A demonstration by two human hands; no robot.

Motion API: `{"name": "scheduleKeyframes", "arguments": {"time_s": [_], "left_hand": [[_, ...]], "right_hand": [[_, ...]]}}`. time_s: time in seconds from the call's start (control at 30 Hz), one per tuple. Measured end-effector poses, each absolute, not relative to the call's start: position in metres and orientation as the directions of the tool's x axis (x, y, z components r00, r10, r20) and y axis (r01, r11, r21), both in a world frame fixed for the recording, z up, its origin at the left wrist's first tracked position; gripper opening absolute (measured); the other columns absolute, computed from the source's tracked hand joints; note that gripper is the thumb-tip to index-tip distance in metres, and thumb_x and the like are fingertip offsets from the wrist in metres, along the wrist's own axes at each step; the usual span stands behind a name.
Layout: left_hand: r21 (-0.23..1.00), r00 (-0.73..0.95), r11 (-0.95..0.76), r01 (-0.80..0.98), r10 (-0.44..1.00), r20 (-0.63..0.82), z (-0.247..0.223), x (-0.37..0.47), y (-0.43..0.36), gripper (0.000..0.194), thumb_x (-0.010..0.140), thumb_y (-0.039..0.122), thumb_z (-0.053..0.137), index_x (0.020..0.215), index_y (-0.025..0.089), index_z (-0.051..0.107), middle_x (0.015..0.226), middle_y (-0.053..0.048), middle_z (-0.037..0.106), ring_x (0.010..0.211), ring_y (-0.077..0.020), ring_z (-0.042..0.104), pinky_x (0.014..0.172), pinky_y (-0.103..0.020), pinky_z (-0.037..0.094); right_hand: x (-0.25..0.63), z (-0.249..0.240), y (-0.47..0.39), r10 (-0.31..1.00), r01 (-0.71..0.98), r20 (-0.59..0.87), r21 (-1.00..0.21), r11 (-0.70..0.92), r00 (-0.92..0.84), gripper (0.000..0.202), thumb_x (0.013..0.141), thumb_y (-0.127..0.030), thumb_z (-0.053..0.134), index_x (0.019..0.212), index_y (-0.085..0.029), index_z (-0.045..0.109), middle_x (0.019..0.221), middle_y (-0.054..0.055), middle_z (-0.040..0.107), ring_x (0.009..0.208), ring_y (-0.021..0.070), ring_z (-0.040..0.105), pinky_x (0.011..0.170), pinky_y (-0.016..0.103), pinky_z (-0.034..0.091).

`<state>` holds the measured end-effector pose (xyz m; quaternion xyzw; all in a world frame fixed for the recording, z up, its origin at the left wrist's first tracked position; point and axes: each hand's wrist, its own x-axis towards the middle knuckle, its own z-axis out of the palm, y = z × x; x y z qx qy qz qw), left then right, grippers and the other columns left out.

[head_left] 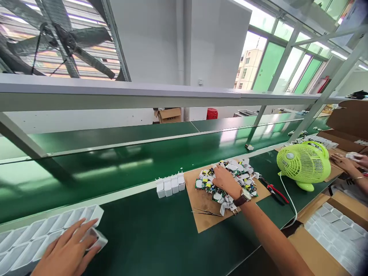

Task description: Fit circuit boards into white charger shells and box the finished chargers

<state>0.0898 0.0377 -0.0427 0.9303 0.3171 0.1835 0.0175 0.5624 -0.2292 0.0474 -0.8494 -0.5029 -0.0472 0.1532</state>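
At the lower left, my left hand [70, 249] lies with spread fingers on the end of a double row of white plastic housings [48, 230]. My right hand [225, 179], with a watch at the wrist, reaches into a pile of small circuit boards [244, 174] on a brown cardboard sheet [201, 197]. Its fingertips are partly lost among the boards, and whatever they hold is hidden. Thin metal tweezers [207, 212] rest on the cardboard below the pile. Between my hands stands a short row of white housings [170, 185].
A lime-green fan [304, 161] and red-handled pliers [277, 191] are right of the pile. An open carton of white parts [336, 230] sits lower right. Another person's hands [345, 163] work beyond the fan. A shelf beam [172, 94] crosses above the green belt [129, 163].
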Motion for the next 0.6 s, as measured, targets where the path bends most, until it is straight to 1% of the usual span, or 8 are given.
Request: {"name": "scheduleKeyframes", "arguments": {"time_s": [0.03, 0.1, 0.2, 0.3, 0.37, 0.43, 0.5, 0.6], "left_hand": [[0.147, 0.757, -0.832, 0.535, 0.549, 0.354, -0.043, 0.099, 0.03, 0.032, 0.075, 0.056, 0.056, 0.062, 0.033, 0.074, 0.125, 0.002, 0.076, 0.13, -0.0453, 0.06, 0.088, -0.063, 0.057], [0.135, 0.808, -0.898, 0.418, 0.436, 0.396, -0.039, 0.119, 0.013, 0.038, 0.083, 0.053, 0.054, 0.057, 0.029, 0.069, 0.131, -0.002, 0.074, 0.128, -0.0412, 0.063, 0.088, -0.055, 0.06], [0.166, 0.86, -0.949, 0.267, 0.312, 0.404, -0.027, 0.15, -0.011, 0.038, 0.091, 0.043, 0.055, 0.058, 0.027, 0.063, 0.128, -0.003, 0.075, 0.123, -0.0337, 0.068, 0.086, -0.043, 0.062], [0.231, 0.88, -0.955, 0.187, 0.268, 0.392, -0.016, 0.174, -0.025, 0.029, 0.093, 0.036, 0.057, 0.068, 0.026, 0.067, 0.116, -0.005, 0.079, 0.11, -0.0286, 0.073, 0.084, -0.036, 0.061], [0.258, 0.881, -0.951, 0.17, 0.263, 0.393, -0.01, 0.188, -0.03, 0.025, 0.093, 0.033, 0.056, 0.073, 0.025, 0.069, 0.109, -0.006, 0.079, 0.102, -0.0265, 0.074, 0.08, -0.034, 0.059], [0.25, 0.882, -0.953, 0.171, 0.261, 0.393, -0.008, 0.201, -0.032, 0.025, 0.094, 0.031, 0.054, 0.075, 0.024, 0.069, 0.106, -0.006, 0.078, 0.098, -0.0254, 0.073, 0.078, -0.034, 0.057], [0.224, 0.874, -0.958, 0.178, 0.259, 0.412, -0.011, 0.209, -0.034, 0.026, 0.096, 0.03, 0.053, 0.078, 0.024, 0.07, 0.107, -0.007, 0.077, 0.096, -0.0252, 0.071, 0.079, -0.036, 0.056], [0.191, 0.827, -0.955, 0.228, 0.293, 0.479, -0.021, 0.211, -0.037, 0.026, 0.099, 0.034, 0.053, 0.086, 0.022, 0.072, 0.113, -0.01, 0.076, 0.098, -0.0263, 0.069, 0.084, -0.039, 0.057]], "right_hand": [[0.564, 0.049, -0.228, 0.836, 0.863, 0.228, -0.215, -0.457, 0.5, 0.03, 0.071, 0.003, 0.055, 0.094, -0.012, 0.068, 0.099, 0.018, 0.068, 0.102, 0.0321, 0.064, 0.095, 0.044, 0.051], [0.562, 0.056, -0.226, 0.823, 0.856, 0.247, -0.227, -0.465, 0.512, 0.033, 0.073, 0.002, 0.053, 0.099, -0.012, 0.067, 0.102, 0.016, 0.067, 0.101, 0.03, 0.064, 0.094, 0.042, 0.051], [0.548, 0.075, -0.229, 0.804, 0.862, 0.319, -0.25, -0.44, 0.503, 0.046, 0.077, -0.001, 0.05, 0.12, -0.014, 0.062, 0.129, 0.016, 0.06, 0.119, 0.0284, 0.058, 0.104, 0.041, 0.047], [0.521, 0.086, -0.236, 0.861, 0.896, 0.34, -0.368, -0.249, 0.379, 0.049, 0.087, -0.012, 0.055, 0.135, -0.022, 0.057, 0.138, 0.01, 0.058, 0.125, 0.0255, 0.057, 0.106, 0.039, 0.047], [0.498, 0.079, -0.24, 0.933, 0.87, 0.27, -0.486, -0.08, 0.237, 0.046, 0.09, -0.023, 0.063, 0.136, -0.027, 0.059, 0.128, 0.007, 0.065, 0.114, 0.0248, 0.064, 0.1, 0.038, 0.051], [0.474, 0.058, -0.239, 0.977, 0.824, 0.186, -0.566, 0.021, 0.103, 0.048, 0.089, -0.028, 0.07, 0.136, -0.027, 0.06, 0.119, 0.006, 0.07, 0.105, 0.025, 0.067, 0.095, 0.039, 0.054], [0.45, 0.031, -0.236, 0.981, 0.806, 0.175, -0.591, 0.034, 0.087, 0.049, 0.09, -0.027, 0.07, 0.138, -0.026, 0.058, 0.123, 0.008, 0.071, 0.11, 0.0262, 0.068, 0.098, 0.04, 0.053], [0.422, 0.002, -0.237, 0.971, 0.847, 0.179, -0.531, -0.037, 0.155, 0.058, 0.091, -0.03, 0.073, 0.145, -0.022, 0.053, 0.13, 0.012, 0.068, 0.115, 0.0306, 0.066, 0.1, 0.045, 0.053]]}}
